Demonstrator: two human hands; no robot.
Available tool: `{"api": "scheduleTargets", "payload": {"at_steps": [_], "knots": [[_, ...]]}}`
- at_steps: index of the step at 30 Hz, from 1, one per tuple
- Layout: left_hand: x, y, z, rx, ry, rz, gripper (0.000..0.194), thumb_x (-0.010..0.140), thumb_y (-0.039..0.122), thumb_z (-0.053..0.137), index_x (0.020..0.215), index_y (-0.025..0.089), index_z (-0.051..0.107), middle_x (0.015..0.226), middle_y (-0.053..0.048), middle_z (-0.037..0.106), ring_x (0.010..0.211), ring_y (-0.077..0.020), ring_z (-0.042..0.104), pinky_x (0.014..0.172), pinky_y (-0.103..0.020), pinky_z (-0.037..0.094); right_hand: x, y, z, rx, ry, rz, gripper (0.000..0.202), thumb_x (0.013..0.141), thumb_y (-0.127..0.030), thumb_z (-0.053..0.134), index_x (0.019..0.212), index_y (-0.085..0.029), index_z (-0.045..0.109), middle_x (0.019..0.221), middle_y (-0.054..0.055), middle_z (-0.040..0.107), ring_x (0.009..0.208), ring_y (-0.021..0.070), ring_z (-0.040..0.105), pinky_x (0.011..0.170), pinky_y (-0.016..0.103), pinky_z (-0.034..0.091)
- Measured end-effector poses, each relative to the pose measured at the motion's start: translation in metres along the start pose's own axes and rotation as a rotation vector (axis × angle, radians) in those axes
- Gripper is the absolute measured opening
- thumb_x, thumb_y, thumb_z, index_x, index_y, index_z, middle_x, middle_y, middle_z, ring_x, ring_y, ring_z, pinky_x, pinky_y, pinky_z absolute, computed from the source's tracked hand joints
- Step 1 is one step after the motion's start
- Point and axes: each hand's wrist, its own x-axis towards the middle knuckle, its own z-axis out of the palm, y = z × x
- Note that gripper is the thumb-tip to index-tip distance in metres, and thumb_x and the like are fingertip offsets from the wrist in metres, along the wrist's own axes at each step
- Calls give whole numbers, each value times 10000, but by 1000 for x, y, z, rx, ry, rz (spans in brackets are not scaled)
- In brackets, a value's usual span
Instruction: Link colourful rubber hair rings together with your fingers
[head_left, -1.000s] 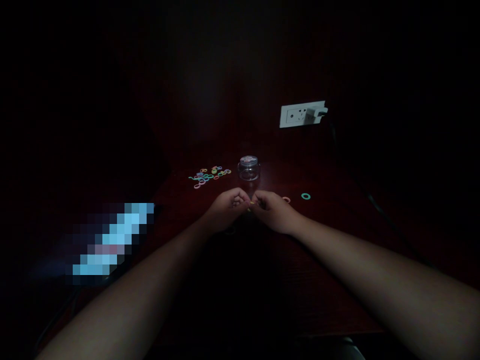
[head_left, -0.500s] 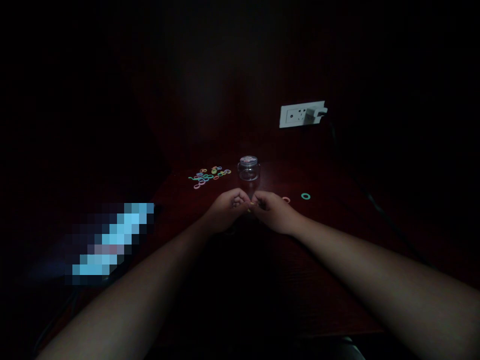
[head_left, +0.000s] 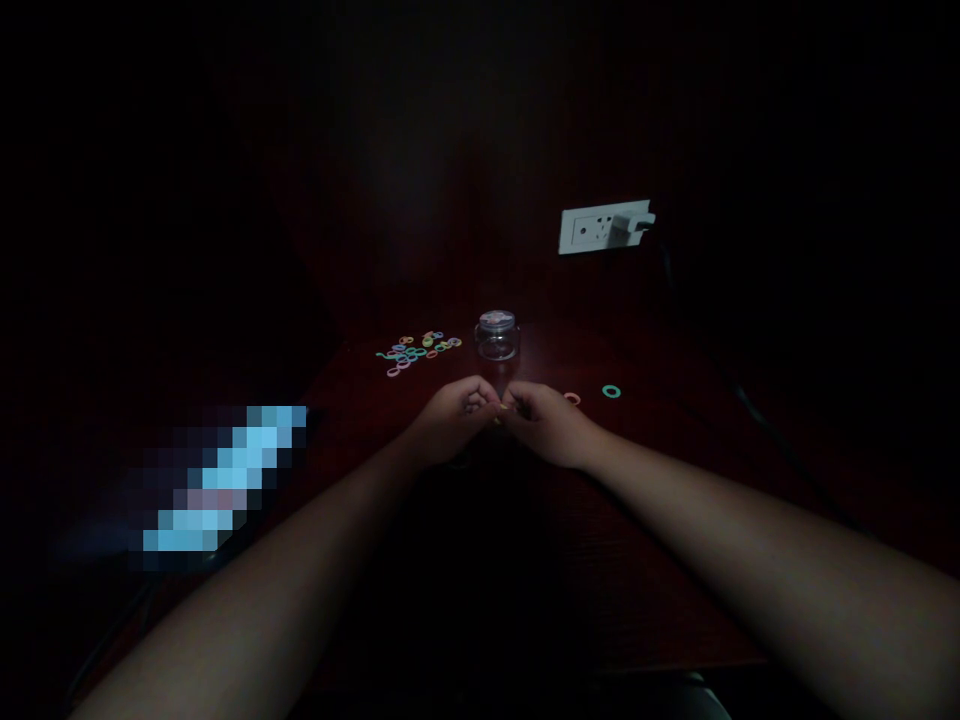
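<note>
My left hand [head_left: 454, 418] and my right hand [head_left: 553, 425] meet at their fingertips above the dark red table [head_left: 637, 560]. Both are closed, thumbs pinching a small yellow hair tie [head_left: 498, 420], mostly hidden by the fingers. Just beyond them a clear jar [head_left: 497, 345] stands upright with its lid on. Left of the jar lies a loose cluster of several coloured hair ties [head_left: 410, 353]. To the right of my right hand, a pink hair tie [head_left: 574, 395] is partly covered by it, and a green hair tie [head_left: 604, 390] lies flat a little farther right.
A lit, pixelated screen [head_left: 247, 470] is at the left, beside my left forearm. On the back panel is a white socket plate [head_left: 585, 232] with a plug [head_left: 639, 223] in it. A dark cable [head_left: 750, 405] runs down the right side. The surroundings are very dark.
Almost nothing differs. Both hands keep their pinch, and the yellow hair tie has shifted only very slightly between the fingertips.
</note>
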Motion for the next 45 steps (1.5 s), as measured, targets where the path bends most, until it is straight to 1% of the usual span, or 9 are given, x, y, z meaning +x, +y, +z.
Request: {"api": "scheduleTargets", "payload": {"at_steps": [5,17,21,28,36,45], "knots": [[0,-2,0,-13,-8,14,165,753,282,559,777,125,515,636,14,551,554,-59,493,513,-175,355,0,-1,0,9,-13,6,134,768,-279,489,676,-190,448,567,-31,482,508,98,418,462,225,286],[-1,1,0,-2,-9,11,165,757,279,557,779,121,515,642,14,548,564,-61,500,522,-173,365,0,-1,-1,-16,0,7,139,764,-273,489,666,-186,442,569,-36,473,519,91,411,467,214,284],[0,0,0,5,-3,-9,163,755,280,558,778,125,514,643,14,551,563,-61,494,521,-173,360,0,-1,-1,-16,3,-1,134,763,-263,488,664,-187,438,568,-38,469,514,91,408,461,215,288],[0,-2,-1,0,-16,20,179,759,294,559,787,123,516,657,2,561,569,-65,500,522,-178,369,0,1,-1,-18,-6,2,141,771,-275,496,675,-183,448,576,-37,470,523,86,415,466,206,290],[0,-1,0,-34,-34,11,184,760,299,564,788,125,509,661,9,560,569,-58,503,518,-169,360,-1,0,-1,4,-15,-3,145,777,-274,489,674,-184,442,573,-37,470,516,87,415,460,204,287],[0,0,0,-13,-13,-7,170,759,282,562,784,122,511,646,14,552,553,-55,489,510,-165,351,-1,-2,-1,3,-14,6,143,773,-270,489,669,-187,439,560,-38,463,507,91,414,453,207,287]]}}
